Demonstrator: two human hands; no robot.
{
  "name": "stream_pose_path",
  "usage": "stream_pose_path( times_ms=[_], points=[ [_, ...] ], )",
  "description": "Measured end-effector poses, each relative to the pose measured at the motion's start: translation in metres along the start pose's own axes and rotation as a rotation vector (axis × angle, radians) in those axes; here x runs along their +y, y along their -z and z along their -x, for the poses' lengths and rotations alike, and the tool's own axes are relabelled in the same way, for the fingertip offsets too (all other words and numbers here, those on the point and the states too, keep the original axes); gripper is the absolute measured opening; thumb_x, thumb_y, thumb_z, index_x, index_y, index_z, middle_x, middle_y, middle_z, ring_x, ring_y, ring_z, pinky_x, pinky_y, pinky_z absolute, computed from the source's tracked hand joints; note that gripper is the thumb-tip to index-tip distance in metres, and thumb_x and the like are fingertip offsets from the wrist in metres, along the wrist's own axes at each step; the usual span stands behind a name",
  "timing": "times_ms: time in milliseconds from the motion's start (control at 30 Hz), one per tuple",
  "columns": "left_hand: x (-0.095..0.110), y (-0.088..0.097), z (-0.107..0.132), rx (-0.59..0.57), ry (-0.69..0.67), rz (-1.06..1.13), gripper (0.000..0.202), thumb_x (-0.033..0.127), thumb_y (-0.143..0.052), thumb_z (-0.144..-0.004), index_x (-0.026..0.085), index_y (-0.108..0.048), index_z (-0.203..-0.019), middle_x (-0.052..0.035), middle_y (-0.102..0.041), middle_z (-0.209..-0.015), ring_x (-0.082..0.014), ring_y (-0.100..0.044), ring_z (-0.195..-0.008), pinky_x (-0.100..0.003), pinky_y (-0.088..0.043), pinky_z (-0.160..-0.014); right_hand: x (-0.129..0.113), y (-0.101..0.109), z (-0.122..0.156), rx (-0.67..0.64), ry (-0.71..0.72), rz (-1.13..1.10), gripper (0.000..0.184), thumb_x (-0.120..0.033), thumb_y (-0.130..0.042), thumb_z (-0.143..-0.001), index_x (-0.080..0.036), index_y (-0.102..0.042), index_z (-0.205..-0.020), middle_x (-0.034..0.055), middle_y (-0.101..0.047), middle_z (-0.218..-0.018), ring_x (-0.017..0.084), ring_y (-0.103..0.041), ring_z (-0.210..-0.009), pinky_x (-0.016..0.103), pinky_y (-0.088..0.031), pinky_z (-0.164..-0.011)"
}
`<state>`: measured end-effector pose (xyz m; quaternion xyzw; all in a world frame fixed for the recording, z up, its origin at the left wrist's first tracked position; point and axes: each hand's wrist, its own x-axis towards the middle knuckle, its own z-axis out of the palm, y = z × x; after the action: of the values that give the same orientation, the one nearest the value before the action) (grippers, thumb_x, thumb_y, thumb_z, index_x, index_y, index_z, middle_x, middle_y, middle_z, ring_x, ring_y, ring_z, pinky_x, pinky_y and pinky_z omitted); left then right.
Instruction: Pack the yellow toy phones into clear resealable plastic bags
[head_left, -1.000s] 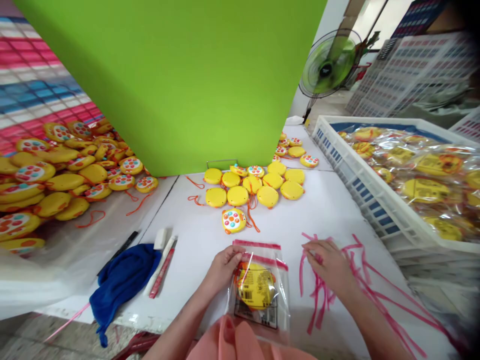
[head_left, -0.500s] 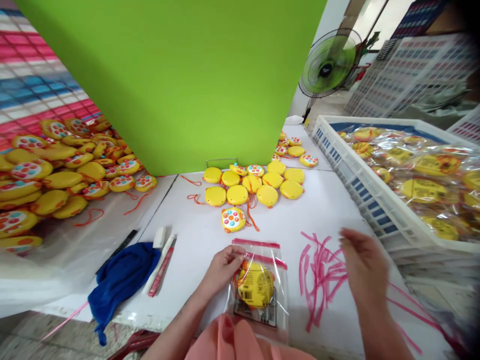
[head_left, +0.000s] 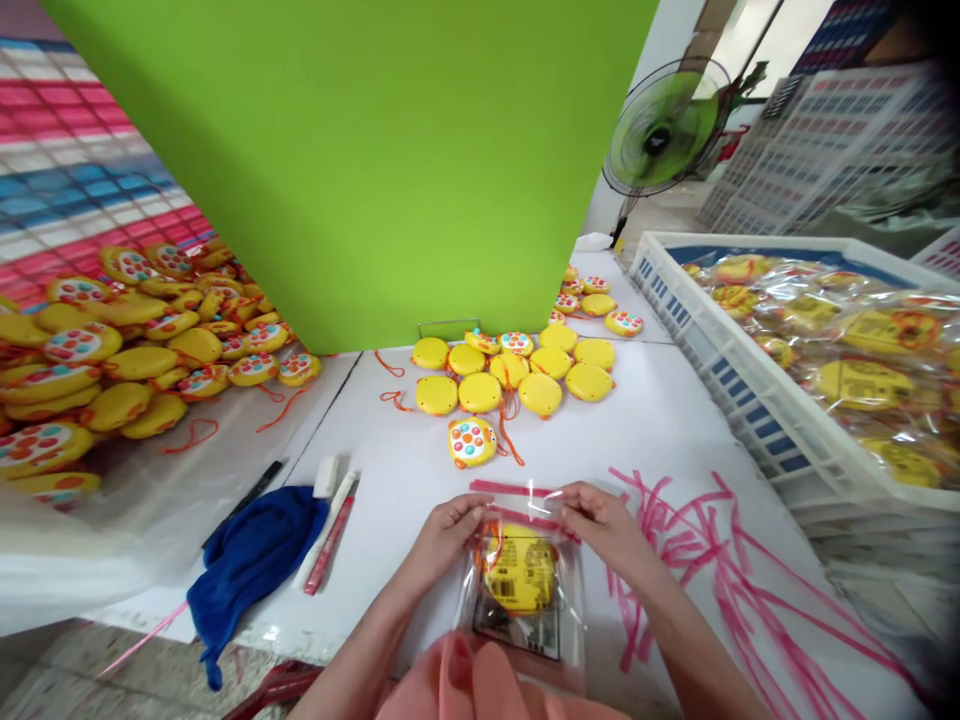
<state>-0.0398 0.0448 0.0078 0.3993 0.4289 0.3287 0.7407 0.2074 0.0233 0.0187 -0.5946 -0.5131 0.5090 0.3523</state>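
A clear plastic bag (head_left: 571, 610) with pink strips along its top lies at the table's front edge. Inside it is a yellow duck-shaped toy (head_left: 522, 575), its printed back facing up. My left hand (head_left: 452, 530) pinches the bag's upper left edge, and my right hand (head_left: 600, 520) pinches the upper right edge. Beyond the bag lies one toy with coloured buttons (head_left: 472, 442), face up. A cluster of yellow toys (head_left: 480, 392) sits farther back, most of them face down, with orange cords.
Pink strips (head_left: 679, 535) lie right of the bag. A white crate (head_left: 720, 370) of bagged toys stands at right. Left are a blue cloth (head_left: 259, 550), pens (head_left: 330, 530) and a heap of toys (head_left: 142, 365). A green board (head_left: 360, 170) rises behind.
My right hand has moved left from the pink strips to the bag's upper right edge and closed on it. My left hand still holds the bag's left side.
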Motion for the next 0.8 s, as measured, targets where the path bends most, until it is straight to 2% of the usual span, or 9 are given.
stream_pose_path(
  times_ms=[100, 233, 333, 400, 533, 633, 700, 733, 800],
  points=[
    [0.001, 0.0, 0.0, -0.001, 0.031, 0.053, 0.043, 0.043, -0.07, -0.076, 0.014, -0.068, -0.108, -0.0097, -0.072, -0.091, -0.0209, -0.065, -0.079, -0.033, -0.049, -0.076, -0.001, 0.009, 0.004, 0.06, -0.005, -0.061, 0.024, -0.036, -0.06, -0.077, -0.016, -0.066, -0.088, 0.002, -0.067, -0.073, 0.016, -0.059, -0.065, 0.027, -0.044, -0.06],
    [0.007, -0.004, 0.002, 0.023, 0.005, 0.004, 0.015, 0.027, -0.063, -0.074, 0.013, -0.069, -0.076, -0.0074, -0.069, -0.081, -0.0175, -0.061, -0.071, -0.028, -0.048, -0.068, -0.001, 0.013, 0.006, 0.056, -0.004, -0.053, 0.023, -0.038, -0.061, -0.075, -0.016, -0.067, -0.079, 0.0026, -0.067, -0.071, 0.016, -0.058, -0.066, 0.029, -0.046, -0.062],
    [0.012, -0.005, 0.005, 0.036, -0.019, -0.012, 0.01, 0.022, -0.057, -0.071, 0.015, -0.062, -0.065, -0.0026, -0.062, -0.068, -0.0141, -0.056, -0.062, -0.024, -0.043, -0.061, 0.002, 0.011, 0.002, 0.056, -0.053, -0.122, 0.031, -0.047, -0.057, -0.079, -0.018, -0.065, -0.089, 0.0011, -0.065, -0.069, 0.016, -0.058, -0.06, 0.028, -0.046, -0.057],
    [0.014, -0.005, 0.006, 0.033, -0.032, -0.025, 0.012, 0.024, -0.056, -0.071, 0.015, -0.06, -0.065, -0.0021, -0.06, -0.067, -0.0138, -0.054, -0.062, -0.023, -0.041, -0.06, 0.003, 0.006, -0.001, 0.049, -0.116, -0.116, 0.039, -0.054, -0.052, -0.082, -0.019, -0.063, -0.094, -0.0001, -0.063, -0.062, 0.016, -0.056, -0.054, 0.027, -0.043, -0.051],
    [0.013, -0.006, 0.008, 0.052, -0.06, -0.082, 0.027, 0.036, -0.057, -0.078, 0.016, -0.055, -0.061, -0.0004, -0.054, -0.062, -0.0129, -0.05, -0.061, -0.022, -0.038, -0.058, 0.001, -0.005, -0.002, -0.062, -0.146, -0.005, 0.037, -0.055, -0.056, -0.08, -0.019, -0.059, -0.074, -0.0031, -0.056, -0.048, 0.013, -0.052, -0.045, 0.023, -0.035, -0.043],
    [0.01, -0.011, 0.009, 0.064, -0.072, -0.2, 0.034, 0.044, -0.055, -0.083, 0.016, -0.055, -0.064, 0.0005, -0.053, -0.061, -0.0129, -0.049, -0.059, -0.024, -0.038, -0.059, -0.004, 0.007, -0.001, -0.08, -0.127, -0.043, 0.036, -0.053, -0.061, -0.078, -0.019, -0.057, -0.071, -0.0025, -0.059, -0.05, 0.013, -0.054, -0.044, 0.023, -0.037, -0.043],
    [0.007, -0.016, 0.01, 0.077, -0.111, -0.339, 0.032, 0.042, -0.054, -0.085, 0.016, -0.055, -0.066, 0.0001, -0.055, -0.065, -0.0131, -0.049, -0.061, -0.024, -0.038, -0.059, -0.011, 0.031, -0.001, 0.037, -0.114, -0.082, 0.035, -0.052, -0.064, -0.076, -0.017, -0.06, -0.073, -0.0006, -0.062, -0.054, 0.014, -0.056, -0.045, 0.025, -0.043, -0.044],
    [0.006, -0.018, 0.011, 0.086, -0.154, -0.434, 0.029, 0.039, -0.055, -0.085, 0.017, -0.055, -0.067, -0.0001, -0.056, -0.068, -0.0132, -0.049, -0.062, -0.025, -0.038, -0.061, -0.016, 0.046, -0.002, 0.163, -0.07, -0.114, 0.033, -0.049, -0.067, -0.075, -0.017, -0.061, -0.074, 0.0005, -0.064, -0.058, 0.014, -0.058, -0.046, 0.026, -0.046, -0.046],
    [0.004, -0.025, 0.013, 0.098, -0.266, -0.675, 0.019, 0.03, -0.056, -0.086, 0.018, -0.055, -0.072, -0.0004, -0.058, -0.076, -0.0144, -0.051, -0.069, -0.026, -0.04, -0.065, -0.031, 0.078, -0.004, 0.586, 0.17, -0.246, 0.023, -0.038, -0.071, -0.075, -0.017, -0.062, -0.074, 0.0011, -0.067, -0.068, 0.014, -0.062, -0.054, 0.028, -0.052, -0.055]
  ],
)
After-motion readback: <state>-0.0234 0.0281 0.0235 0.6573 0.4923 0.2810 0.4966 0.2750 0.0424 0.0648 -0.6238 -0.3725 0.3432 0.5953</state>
